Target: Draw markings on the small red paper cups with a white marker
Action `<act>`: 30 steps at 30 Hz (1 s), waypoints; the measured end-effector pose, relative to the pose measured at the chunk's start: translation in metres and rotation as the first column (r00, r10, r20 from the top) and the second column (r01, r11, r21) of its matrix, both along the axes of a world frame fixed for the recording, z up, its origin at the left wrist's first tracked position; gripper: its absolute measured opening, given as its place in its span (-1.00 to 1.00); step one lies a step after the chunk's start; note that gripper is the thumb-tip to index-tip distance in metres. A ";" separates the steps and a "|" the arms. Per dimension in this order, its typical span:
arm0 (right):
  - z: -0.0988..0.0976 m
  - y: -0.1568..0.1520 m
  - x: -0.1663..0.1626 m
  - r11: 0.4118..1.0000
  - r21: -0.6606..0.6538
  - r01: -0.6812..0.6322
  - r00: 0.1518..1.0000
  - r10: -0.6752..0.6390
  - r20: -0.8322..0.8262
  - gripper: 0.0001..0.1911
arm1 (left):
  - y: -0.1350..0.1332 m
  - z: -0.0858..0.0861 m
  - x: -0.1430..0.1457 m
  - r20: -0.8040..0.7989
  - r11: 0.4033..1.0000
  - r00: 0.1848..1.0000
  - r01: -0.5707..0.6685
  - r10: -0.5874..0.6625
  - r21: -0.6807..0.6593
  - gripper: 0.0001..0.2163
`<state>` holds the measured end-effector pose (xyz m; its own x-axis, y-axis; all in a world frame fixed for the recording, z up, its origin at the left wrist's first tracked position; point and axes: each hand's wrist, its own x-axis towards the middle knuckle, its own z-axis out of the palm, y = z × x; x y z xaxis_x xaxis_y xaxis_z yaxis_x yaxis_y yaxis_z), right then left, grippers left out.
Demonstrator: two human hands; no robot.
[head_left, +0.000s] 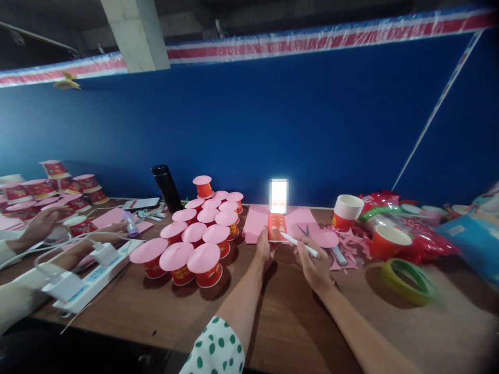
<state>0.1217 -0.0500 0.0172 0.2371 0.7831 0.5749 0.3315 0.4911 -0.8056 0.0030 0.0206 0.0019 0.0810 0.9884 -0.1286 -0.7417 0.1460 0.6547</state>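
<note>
My left hand (265, 249) is wrapped round the side of a red paper cup (277, 223) with a printed pattern. A white marker (289, 239) is in my right hand (316, 267), its tip pointing left at the lower part of the cup. Behind the cup stands a brightly lit, blurred-out screen (279, 196). Pink paper sheets (255, 221) lie around it. Scissors (304, 230) with dark blades rest on the paper just above my right hand. To the left, several upturned red cups (209, 272) carry pink paper discs (204, 257).
At right are stacked paper cups (348, 206), another cup (390, 241), green tape (407, 280), pink scraps (353, 244) and red plastic packaging (424, 239). At left are a black flask (166, 188), a power strip (99, 275) with chargers and cables, and another person's hands (41, 226).
</note>
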 end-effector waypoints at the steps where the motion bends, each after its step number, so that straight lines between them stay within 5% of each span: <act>1: 0.001 0.000 0.000 1.000 0.005 0.009 1.000 -0.009 0.013 -0.73 | 0.000 0.000 0.000 0.002 1.000 1.000 -0.003 0.003 -0.002 -0.71; 30: 0.006 -0.003 0.000 1.000 -0.010 0.006 0.995 -0.005 0.095 -0.71 | 0.003 -0.003 0.001 -0.073 1.000 0.997 -0.005 0.008 0.031 -0.65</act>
<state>0.1214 -0.0526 0.0228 0.1862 0.7879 0.5870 0.4095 0.4808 -0.7753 0.0043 0.0238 -0.0009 0.0661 0.9924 -0.1038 -0.6923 0.1205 0.7115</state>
